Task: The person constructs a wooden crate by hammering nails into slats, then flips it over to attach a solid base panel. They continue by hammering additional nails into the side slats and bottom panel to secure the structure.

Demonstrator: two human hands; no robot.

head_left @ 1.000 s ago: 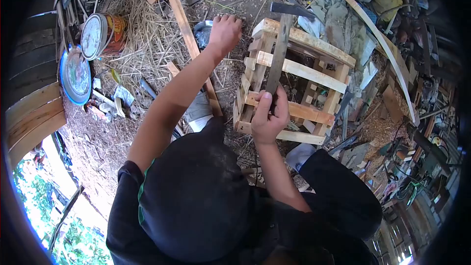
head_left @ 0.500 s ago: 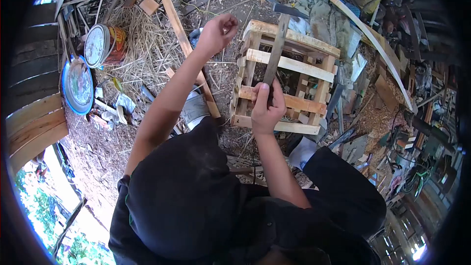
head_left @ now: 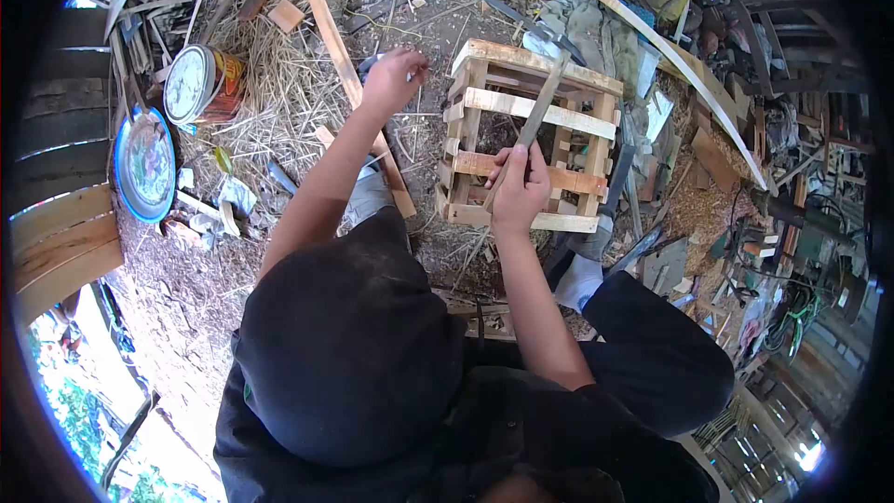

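A slatted wooden crate [head_left: 473, 165] stands on the dirt floor in front of me. My right hand [head_left: 520, 188] grips the lower end of a hammer's wooden handle [head_left: 542, 110]. The handle slants up across the front of the crate toward its top rim. My left hand [head_left: 395, 80] hovers just left of the crate's top corner. Its fingers are pinched on something small and thin, possibly a nail. Below it, a dark bag [head_left: 371, 63] lies on the ground, mostly hidden by the hand.
A long plank [head_left: 337, 42] lies on straw left of the crate. Further left are a tin can with a white lid [head_left: 192, 84] and a blue round lid [head_left: 146, 164]. A curved wooden strip [head_left: 684, 61], cloth, offcuts and tools crowd the right side.
My left hand has lifted off the ground beside the crate and closed into a pinch. The hammer handle has tilted further right and lower across the crate.
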